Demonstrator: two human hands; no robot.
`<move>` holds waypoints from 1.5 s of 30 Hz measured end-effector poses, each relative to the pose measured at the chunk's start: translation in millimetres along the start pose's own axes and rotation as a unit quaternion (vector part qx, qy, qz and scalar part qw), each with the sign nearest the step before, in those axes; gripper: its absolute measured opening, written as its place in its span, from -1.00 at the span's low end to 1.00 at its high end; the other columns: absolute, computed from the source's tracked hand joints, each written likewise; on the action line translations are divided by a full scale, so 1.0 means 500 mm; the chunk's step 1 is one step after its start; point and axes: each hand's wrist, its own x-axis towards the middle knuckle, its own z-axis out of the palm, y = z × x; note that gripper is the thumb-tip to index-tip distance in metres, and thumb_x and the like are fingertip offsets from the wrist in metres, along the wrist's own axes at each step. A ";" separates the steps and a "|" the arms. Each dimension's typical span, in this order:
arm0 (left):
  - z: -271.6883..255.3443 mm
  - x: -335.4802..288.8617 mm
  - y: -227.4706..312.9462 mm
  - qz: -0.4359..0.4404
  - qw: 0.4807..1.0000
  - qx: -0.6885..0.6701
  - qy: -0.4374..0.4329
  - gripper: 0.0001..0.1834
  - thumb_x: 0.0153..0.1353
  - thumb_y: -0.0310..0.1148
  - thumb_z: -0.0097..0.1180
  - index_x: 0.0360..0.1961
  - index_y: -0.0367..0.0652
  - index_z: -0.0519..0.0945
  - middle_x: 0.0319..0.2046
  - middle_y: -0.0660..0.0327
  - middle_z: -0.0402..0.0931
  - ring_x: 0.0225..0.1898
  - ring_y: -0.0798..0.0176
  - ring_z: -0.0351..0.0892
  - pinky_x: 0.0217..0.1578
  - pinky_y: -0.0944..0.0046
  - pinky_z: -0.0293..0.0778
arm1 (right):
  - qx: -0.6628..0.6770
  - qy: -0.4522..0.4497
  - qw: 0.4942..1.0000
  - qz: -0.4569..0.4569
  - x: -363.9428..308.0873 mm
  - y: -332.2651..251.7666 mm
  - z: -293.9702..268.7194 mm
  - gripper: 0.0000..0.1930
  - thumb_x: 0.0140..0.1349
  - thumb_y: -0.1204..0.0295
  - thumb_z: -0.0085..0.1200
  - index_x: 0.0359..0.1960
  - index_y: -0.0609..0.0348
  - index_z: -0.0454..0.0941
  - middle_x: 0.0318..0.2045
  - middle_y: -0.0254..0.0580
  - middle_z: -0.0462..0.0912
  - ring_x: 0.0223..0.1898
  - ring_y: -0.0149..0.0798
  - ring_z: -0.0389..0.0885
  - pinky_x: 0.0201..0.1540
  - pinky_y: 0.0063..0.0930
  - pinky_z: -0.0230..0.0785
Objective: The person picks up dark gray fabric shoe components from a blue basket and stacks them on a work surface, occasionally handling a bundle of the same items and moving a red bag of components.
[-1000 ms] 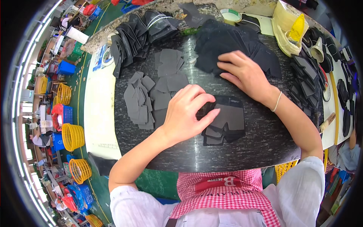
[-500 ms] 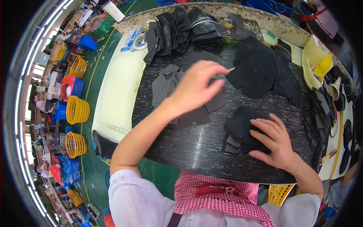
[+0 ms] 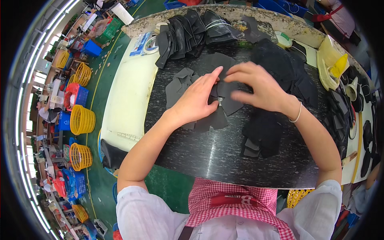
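Observation:
My left hand (image 3: 196, 98) lies over fanned dark grey flat pieces (image 3: 182, 84) in the middle of the table, fingers stretched out and thumb apart. A small pale spot shows beside its thumb, too small to name. My right hand (image 3: 262, 88) hovers just right of it, fingers curved and apart, slightly blurred, with nothing visible in it. Below the right hand lies a small stack of black pieces (image 3: 264, 134) with grey ones under its left edge. A larger heap of black fabric-like pieces (image 3: 276, 60) sits beyond the right hand.
Bundled dark pieces (image 3: 182, 36) and tape rolls (image 3: 151, 45) stand along the far left. Another tape roll (image 3: 284, 39) and a pale yellow container (image 3: 330, 60) are at the far right. A white board (image 3: 130, 88) covers the left side. Yellow baskets (image 3: 83, 120) stand across the aisle.
My right hand has left the small black stack and moved up and left towards my left hand. My left hand has come down and left onto the grey pieces.

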 end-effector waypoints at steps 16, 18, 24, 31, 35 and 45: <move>0.046 0.013 0.188 -0.036 0.922 -0.385 -0.002 -0.30 0.08 -0.53 0.26 0.28 -0.14 0.29 -0.40 0.32 0.55 -0.45 0.55 0.44 -0.33 0.48 0.40 | 0.358 -0.089 0.897 0.245 -0.108 -0.093 -0.143 -0.79 0.30 0.45 0.05 -0.11 0.33 0.44 -0.52 -0.31 0.57 -0.47 -0.54 0.55 -0.44 -0.64 0.44; 0.077 0.008 0.204 -0.073 0.856 -0.511 0.036 -0.32 0.10 -0.55 0.23 0.27 -0.07 0.33 -0.45 0.35 0.54 -0.53 0.56 0.39 -0.41 0.47 0.38 | 0.421 0.001 0.848 0.323 -0.149 -0.100 -0.130 -0.61 0.25 0.41 0.16 0.05 0.31 0.39 -0.39 -0.35 0.58 -0.46 -0.56 0.55 -0.40 -0.64 0.47; 0.100 -0.019 0.177 -0.056 0.962 -0.266 0.001 -0.36 0.15 -0.56 0.17 0.29 -0.07 0.35 -0.65 0.46 0.36 -0.62 0.61 0.23 -0.56 0.54 0.22 | 0.334 0.059 0.875 0.345 -0.233 -0.136 -0.081 -0.55 0.22 0.61 0.09 0.16 0.23 0.31 -0.53 -0.33 0.58 -0.49 -0.57 0.58 -0.50 -0.69 0.43; 0.116 -0.011 0.166 -0.107 0.950 -0.290 -0.034 -0.33 0.14 -0.53 0.16 0.31 -0.04 0.29 -0.67 0.46 0.28 -0.61 0.63 0.20 -0.55 0.52 0.18 | 0.270 0.041 0.901 0.336 -0.243 -0.127 -0.055 -0.71 0.21 0.60 0.07 -0.03 0.21 0.43 -0.58 -0.31 0.56 -0.60 -0.52 0.58 -0.57 -0.61 0.42; 0.121 -0.005 0.159 -0.120 0.943 -0.306 -0.060 -0.37 0.12 -0.54 0.14 0.26 -0.08 0.32 -0.70 0.38 0.30 -0.64 0.53 0.29 -0.53 0.44 0.26 | 0.055 0.035 0.972 0.226 -0.246 -0.130 -0.034 -0.72 0.09 0.47 0.22 -0.14 0.16 0.48 -0.56 -0.23 0.58 -0.60 -0.33 0.59 -0.52 -0.47 0.43; 0.114 -0.027 0.163 0.066 0.997 -0.036 0.015 -0.30 -0.03 -0.40 0.34 0.18 -0.16 0.36 -0.23 0.16 0.45 -0.39 0.26 0.48 -0.35 0.31 0.48 | -0.044 -0.029 0.989 0.135 -0.224 -0.110 -0.047 -0.42 -0.08 0.20 0.36 -0.15 0.34 0.36 -0.17 0.04 0.44 -0.16 0.06 0.51 -0.11 -0.24 0.44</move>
